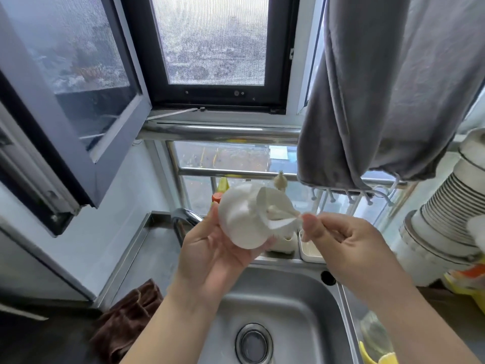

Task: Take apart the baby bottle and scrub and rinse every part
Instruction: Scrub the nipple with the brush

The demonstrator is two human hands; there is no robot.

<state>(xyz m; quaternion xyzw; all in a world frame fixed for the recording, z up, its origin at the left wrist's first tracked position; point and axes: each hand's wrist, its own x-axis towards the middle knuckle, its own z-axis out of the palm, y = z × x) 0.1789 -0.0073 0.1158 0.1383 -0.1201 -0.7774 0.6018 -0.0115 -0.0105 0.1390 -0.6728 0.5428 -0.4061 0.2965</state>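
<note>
A: What takes up most of the view?

B: The window (210,43) with its dark frame, and the grey cloth (388,88) hanging at the upper right. Below them is the steel sink (301,306), with its drain (253,344) near the bottom edge.

A: And around the sink?

B: A stack of white bowls (446,211) stands at the right, a brown rag (126,319) lies on the counter at the left, and the faucet (183,219) rises behind the left hand.

A: Where is the bottle part?

B: Above the sink, held up in front of the window rail. It is a white, rounded, cup-like bottle part (244,219). Its long axis runs roughly left to right, tilted a little, with the closed rounded end toward the left and the open mouth facing right.

A: How is it held?

B: The left hand (212,248) cradles it from below and the left, fingers curled round its body.

A: And the other hand?

B: The right hand (341,243) pinches a thin white piece (288,215) between thumb and fingertips, right at the open mouth. Whether that piece is fixed to the part, I cannot tell.
</note>
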